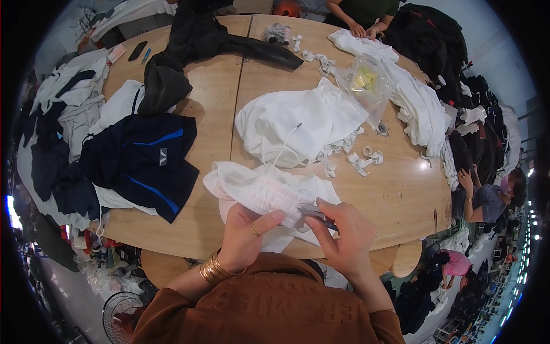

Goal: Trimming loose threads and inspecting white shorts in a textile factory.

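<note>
The left grip (243,234) pinches the white garment (266,190); the right grip (347,232) holds snips (310,210) at its gathered part. Trimming looks unfinished; white strips (359,163) lie on the worktop (213,106).

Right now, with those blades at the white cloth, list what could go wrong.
1. The snips in the right hand lie against the gathered white garment, so a slip might nick the fabric.
2. The left hand grips that garment with its thumb near the blades, so a finger could get cut.
3. A white drawstring lies loosely just beyond the gathers and might snag if the cloth is pulled.
</note>
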The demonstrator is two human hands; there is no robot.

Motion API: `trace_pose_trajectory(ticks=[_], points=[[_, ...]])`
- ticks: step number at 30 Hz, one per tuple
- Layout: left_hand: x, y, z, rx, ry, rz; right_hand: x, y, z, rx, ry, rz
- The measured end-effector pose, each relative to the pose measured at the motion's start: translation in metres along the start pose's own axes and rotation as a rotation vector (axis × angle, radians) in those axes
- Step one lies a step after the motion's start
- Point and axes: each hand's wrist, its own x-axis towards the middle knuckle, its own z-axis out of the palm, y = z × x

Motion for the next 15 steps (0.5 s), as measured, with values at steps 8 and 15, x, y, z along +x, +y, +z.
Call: trace_pose_trajectory(ticks=[8,15], points=[[0.0013,0.0006,0.0018,-0.065,-0.017,-0.045,-0.0004,-0.0006,-0.0007,0.008,-0.016,-0.010],[0.0028,0.0015,0.0034,-0.118,-0.038,-0.073,-0.0008,-0.0021,-0.0016,0.025,-0.009,0.008]])
